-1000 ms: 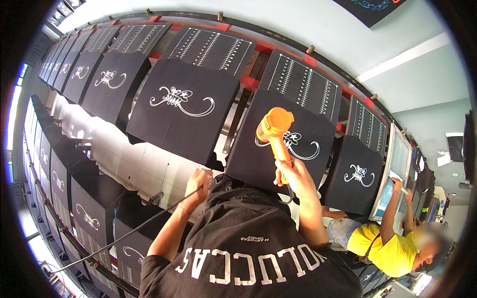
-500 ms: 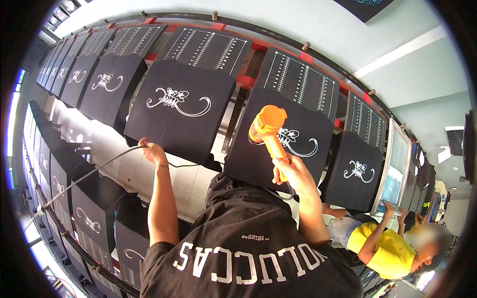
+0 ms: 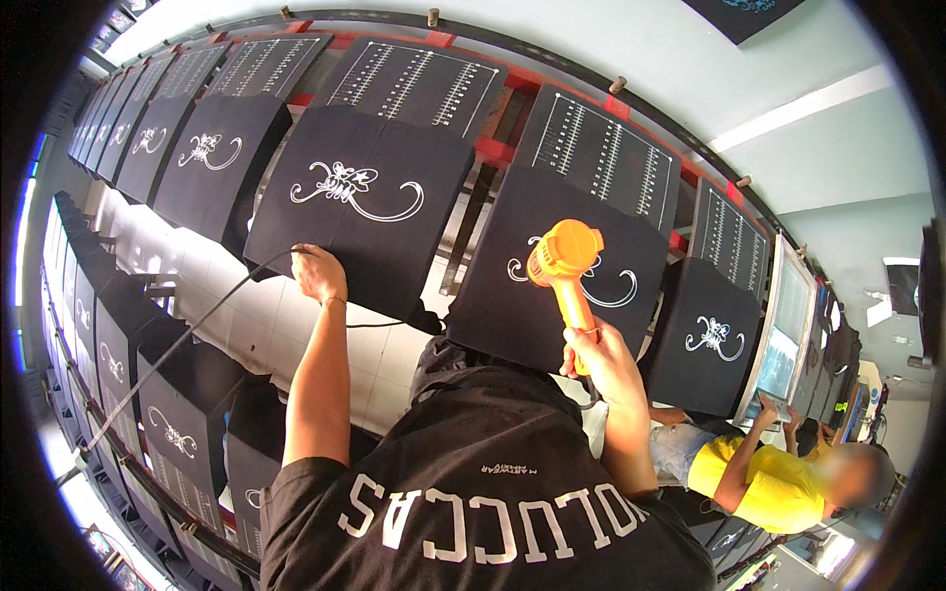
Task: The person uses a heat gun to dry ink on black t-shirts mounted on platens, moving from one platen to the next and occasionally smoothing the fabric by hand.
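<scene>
My right hand [image 3: 606,357] is wrapped round the handle of an orange heat gun [image 3: 565,254]. The gun is held above a black fabric panel [image 3: 493,295] with a white flourish print, partly covering that print. My left hand [image 3: 317,274] has its fingers closed on a dark power cable [image 3: 212,312], at the near edge of another printed black panel [image 3: 384,261]. From there the cable runs off to the lower left, and another stretch shows to the right of my wrist. Whether the left fingers also touch the fabric is unclear.
Black boards with white ruled marks [image 3: 409,89] line a red and black rack rail [image 3: 522,49]. More printed panels [image 3: 177,433] stand in a row at left. A framed screen [image 3: 783,315] and a co-worker in a yellow shirt [image 3: 754,483] are at right.
The heat gun has shifted to the right over the same panel, uncovering the left end of its print. My left hand, still on the cable, has moved slightly up and right against the panel edge.
</scene>
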The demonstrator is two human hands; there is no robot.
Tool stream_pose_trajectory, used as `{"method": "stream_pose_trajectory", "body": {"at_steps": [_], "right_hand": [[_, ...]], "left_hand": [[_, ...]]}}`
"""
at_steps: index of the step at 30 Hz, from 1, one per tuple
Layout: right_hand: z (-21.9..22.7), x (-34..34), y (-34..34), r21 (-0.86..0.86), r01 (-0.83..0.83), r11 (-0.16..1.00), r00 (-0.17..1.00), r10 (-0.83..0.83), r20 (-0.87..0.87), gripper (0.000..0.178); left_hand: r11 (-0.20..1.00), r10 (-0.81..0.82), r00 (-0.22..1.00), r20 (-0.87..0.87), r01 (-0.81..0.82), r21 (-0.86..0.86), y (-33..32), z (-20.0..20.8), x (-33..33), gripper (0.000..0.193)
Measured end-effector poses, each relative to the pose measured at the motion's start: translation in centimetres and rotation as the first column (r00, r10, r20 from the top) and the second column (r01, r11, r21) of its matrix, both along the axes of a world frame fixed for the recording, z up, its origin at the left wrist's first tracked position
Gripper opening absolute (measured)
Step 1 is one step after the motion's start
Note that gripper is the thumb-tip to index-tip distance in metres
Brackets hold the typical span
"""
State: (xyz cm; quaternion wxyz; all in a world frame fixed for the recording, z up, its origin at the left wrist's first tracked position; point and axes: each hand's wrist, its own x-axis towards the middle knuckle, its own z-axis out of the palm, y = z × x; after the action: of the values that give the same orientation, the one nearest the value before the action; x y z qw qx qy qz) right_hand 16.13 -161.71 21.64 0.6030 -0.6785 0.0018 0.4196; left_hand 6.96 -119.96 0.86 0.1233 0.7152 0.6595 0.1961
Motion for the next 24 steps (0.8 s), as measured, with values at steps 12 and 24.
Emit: {"method": "stream_pose_trajectory", "body": {"at_steps": [12, 24], "right_hand": [[-0.8, 1.2, -0.9, -0.027, 0.167, 0.986, 0.984, -0.165, 0.068, 0.027], [-0.9, 2.4, -0.7, -0.035, 0.233, 0.972, 0.972, -0.231, 0.053, 0.025]], "left_hand": [[0.999, -0.038, 0.999, -0.002, 0.038, 0.000, -0.6, 0.6, 0.4, 0.038], [0.999, -0.042, 0.999, 0.009, 0.042, -0.024, -0.6, 0.7, 0.3, 0.039]]}}
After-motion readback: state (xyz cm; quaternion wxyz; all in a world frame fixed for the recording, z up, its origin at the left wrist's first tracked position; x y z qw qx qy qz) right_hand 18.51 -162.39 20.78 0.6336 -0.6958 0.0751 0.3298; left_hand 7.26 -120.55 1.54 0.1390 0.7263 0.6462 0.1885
